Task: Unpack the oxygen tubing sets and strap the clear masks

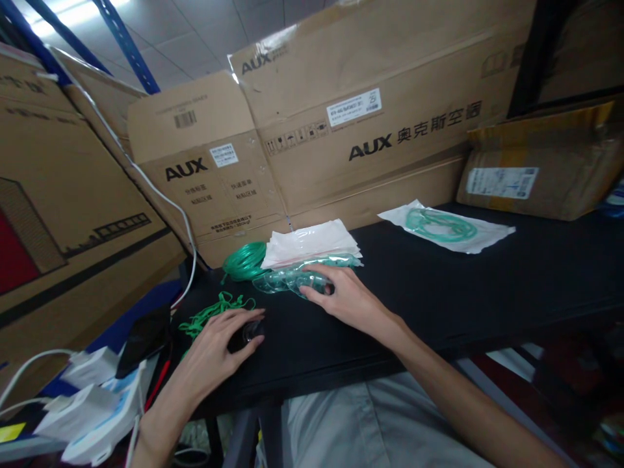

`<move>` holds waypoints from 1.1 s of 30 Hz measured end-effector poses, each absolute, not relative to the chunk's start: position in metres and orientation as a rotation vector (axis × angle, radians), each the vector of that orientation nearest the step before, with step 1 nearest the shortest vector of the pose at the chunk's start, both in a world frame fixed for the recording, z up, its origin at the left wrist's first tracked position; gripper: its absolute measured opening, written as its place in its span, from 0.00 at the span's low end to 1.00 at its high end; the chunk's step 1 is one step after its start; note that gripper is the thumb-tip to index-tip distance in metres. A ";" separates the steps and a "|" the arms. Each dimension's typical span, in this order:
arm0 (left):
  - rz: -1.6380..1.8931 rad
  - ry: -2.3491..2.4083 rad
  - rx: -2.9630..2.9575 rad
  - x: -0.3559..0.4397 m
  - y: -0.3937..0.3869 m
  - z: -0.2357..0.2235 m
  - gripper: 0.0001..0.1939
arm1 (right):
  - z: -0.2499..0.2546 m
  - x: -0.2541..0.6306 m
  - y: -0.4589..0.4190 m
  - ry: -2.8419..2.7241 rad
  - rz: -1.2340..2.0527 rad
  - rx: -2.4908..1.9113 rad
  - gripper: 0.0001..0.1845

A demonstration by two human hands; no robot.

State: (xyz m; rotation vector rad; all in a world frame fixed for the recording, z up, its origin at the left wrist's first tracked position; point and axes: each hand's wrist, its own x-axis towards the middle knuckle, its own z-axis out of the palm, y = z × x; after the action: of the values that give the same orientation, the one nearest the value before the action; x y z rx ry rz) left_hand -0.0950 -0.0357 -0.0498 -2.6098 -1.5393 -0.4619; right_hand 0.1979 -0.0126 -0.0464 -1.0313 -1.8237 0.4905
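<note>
My right hand [346,296] has its thumb and fingers closed around part of the clear green plastic masks [283,279], which lie nested in a row on the black table. My left hand [219,344] is curled at the table's left front, thumb and fingertips on either side of a small dark, see-through piece [252,330] whose kind I cannot make out. Just beyond the left hand lies a tangle of green elastic straps [214,313]. A coil of green tubing [245,261] rests behind them, beside a stack of white paper pouches [312,242].
A white pouch with green tubing [441,227] lies at the back right, in front of a taped carton [536,162]. Large cardboard panels [370,136] wall off the back. At the left are a power strip [104,416], white cables and a dark phone-like slab [143,338].
</note>
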 end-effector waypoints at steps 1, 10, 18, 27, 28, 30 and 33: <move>-0.465 -1.544 -2.610 -0.097 -0.036 -0.051 0.23 | -0.047 0.198 -0.013 -1.821 0.490 -1.029 0.19; -0.679 -1.516 -2.634 -0.067 -0.041 -0.038 0.22 | -0.030 0.208 -0.007 -1.812 0.600 -0.872 0.19; -0.832 -1.170 -2.685 0.027 0.002 -0.005 0.17 | 0.021 0.269 0.014 -1.880 0.269 -0.953 0.21; -0.781 -1.080 -2.841 0.068 0.056 -0.027 0.16 | -0.045 0.309 0.040 -1.936 0.253 -1.190 0.18; -0.767 -1.077 -2.848 0.068 0.058 -0.029 0.16 | -0.049 0.310 0.042 -1.947 0.256 -1.217 0.18; -0.758 -1.065 -2.851 0.068 0.060 -0.032 0.16 | -0.054 0.310 0.043 -1.971 0.254 -1.260 0.18; -0.769 -1.040 -2.847 0.067 0.062 -0.034 0.15 | -0.057 0.310 0.044 -1.994 0.231 -1.279 0.19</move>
State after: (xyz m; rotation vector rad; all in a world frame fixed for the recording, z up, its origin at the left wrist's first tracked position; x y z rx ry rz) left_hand 0.0670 0.0616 -0.0336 -2.8470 -1.0400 -0.7689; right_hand 0.3096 0.0441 -0.0574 -1.2787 -1.9939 0.2312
